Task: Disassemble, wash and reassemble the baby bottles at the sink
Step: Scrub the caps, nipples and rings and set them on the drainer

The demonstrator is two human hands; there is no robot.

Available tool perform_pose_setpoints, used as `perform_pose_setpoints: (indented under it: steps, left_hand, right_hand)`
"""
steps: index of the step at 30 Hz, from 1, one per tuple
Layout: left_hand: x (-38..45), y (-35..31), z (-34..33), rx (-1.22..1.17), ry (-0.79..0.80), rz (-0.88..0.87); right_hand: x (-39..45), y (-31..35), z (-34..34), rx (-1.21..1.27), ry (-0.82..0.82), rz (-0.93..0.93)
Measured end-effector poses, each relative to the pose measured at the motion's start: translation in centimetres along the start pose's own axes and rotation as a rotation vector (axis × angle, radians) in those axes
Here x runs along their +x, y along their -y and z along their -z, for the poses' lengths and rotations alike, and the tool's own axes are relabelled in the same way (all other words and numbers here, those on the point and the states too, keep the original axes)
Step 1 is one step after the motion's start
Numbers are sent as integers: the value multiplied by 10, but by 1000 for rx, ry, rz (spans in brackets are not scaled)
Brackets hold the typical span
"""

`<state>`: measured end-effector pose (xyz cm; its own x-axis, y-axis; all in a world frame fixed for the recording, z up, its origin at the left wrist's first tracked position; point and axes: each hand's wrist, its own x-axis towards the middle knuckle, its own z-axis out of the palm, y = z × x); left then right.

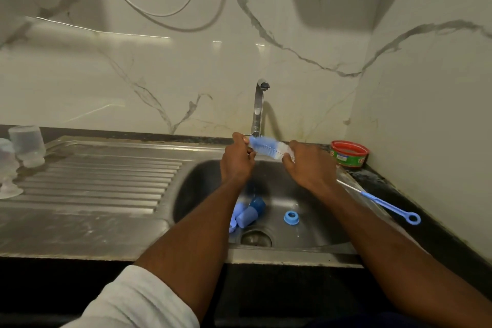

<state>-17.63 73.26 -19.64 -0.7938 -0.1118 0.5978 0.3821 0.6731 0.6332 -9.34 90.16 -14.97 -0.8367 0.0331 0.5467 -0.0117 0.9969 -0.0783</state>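
Note:
A blue and white bottle brush is held level above the steel sink, just in front of the tap. My left hand pinches its bristle tip. My right hand grips the other end. Down in the basin lie blue bottle caps by the drain and a blue screw ring. Two clear bottle bodies stand upside down on the draining board at the far left.
A thin blue teat brush lies on the sink's right rim. A red and green tub stands in the back right corner. The ribbed draining board stretches to the left. Marble walls close in behind and on the right.

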Motion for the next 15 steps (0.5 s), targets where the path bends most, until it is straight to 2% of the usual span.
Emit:
perform_pose_setpoints:
  steps: [4,7,12,15]
  left_hand:
    - [1,-5,-4,-64,34,-112]
    - [2,-5,-5,-143,62,-105]
    - [3,-3,-7,-236,65,26]
    - [4,-3,-12,-223,92,-18]
  right_hand:
    - [2,0,-6,17,22,-95]
    - [5,-12,-4,-30,35,-175]
    - [3,-12,-4,-4,-11,-97]
    - [2,-4,-4,9,6,-71]
